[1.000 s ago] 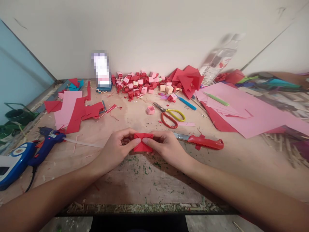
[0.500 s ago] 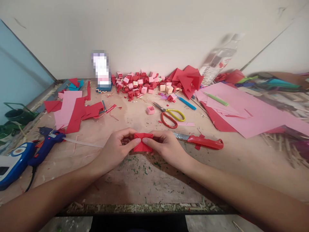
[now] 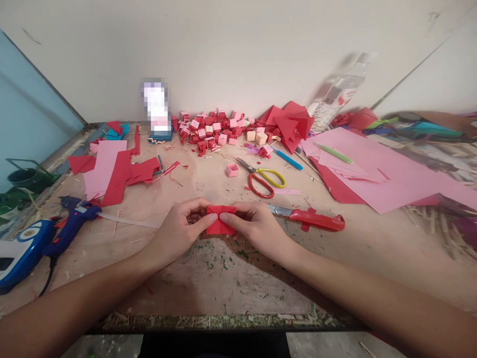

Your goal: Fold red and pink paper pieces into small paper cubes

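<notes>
A small square of folded red paper (image 3: 221, 226) is held between my two hands, low over the middle of the table. My left hand (image 3: 186, 222) pinches its left side, thumb on the face and fingers tucked behind. On the right side my right hand (image 3: 253, 224) grips it the same way, and the two thumb tips nearly meet near the centre. Crease lines run across the paper. Just beyond the hands sits a small open pink paper box (image 3: 232, 170). Scissors (image 3: 266, 179) with red and yellow handles lie past my right hand, and a red-handled knife (image 3: 316, 219) lies to its right.
A heap of small red and pink paper boxes (image 3: 212, 130) lies against the wall. At left are a blue glue gun (image 3: 76, 219) and cut paper strips (image 3: 108, 169). Pink sheets (image 3: 391, 174), a blue pen (image 3: 288, 159) and a clear bottle (image 3: 337, 94) are at right.
</notes>
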`<control>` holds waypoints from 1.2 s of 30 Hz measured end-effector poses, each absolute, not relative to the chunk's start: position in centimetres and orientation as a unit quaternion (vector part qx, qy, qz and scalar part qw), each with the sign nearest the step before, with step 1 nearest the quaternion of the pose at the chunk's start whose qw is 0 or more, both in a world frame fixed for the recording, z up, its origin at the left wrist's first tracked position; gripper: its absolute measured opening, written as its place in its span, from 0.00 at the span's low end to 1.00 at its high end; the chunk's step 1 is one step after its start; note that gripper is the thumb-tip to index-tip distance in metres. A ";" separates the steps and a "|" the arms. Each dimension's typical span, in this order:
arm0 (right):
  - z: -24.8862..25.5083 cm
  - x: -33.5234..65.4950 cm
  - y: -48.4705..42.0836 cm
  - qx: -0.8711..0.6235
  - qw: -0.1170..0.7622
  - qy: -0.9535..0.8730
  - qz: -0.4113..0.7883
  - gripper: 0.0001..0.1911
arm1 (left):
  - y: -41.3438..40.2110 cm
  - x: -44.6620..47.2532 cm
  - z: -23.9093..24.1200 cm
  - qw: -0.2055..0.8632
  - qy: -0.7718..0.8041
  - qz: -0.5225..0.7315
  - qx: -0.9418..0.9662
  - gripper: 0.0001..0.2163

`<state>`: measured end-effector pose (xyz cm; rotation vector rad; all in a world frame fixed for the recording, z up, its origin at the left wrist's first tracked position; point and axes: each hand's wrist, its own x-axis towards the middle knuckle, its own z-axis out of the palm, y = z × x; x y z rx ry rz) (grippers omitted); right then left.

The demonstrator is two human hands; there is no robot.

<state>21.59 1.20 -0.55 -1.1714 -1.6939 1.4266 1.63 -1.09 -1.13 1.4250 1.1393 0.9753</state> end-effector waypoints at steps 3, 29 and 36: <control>-0.7 21.6 1.2 -0.446 0.311 -0.642 0.540 0.13 | -1.1 1.6 -1.1 0.512 0.472 0.405 0.592 0.05; -0.5 21.6 1.1 -0.448 0.311 -0.637 0.545 0.13 | -1.2 1.7 -0.7 0.498 0.484 0.394 0.602 0.07; -0.4 21.6 1.0 -0.449 0.310 -0.641 0.541 0.13 | -1.2 1.6 -0.9 0.506 0.484 0.397 0.594 0.07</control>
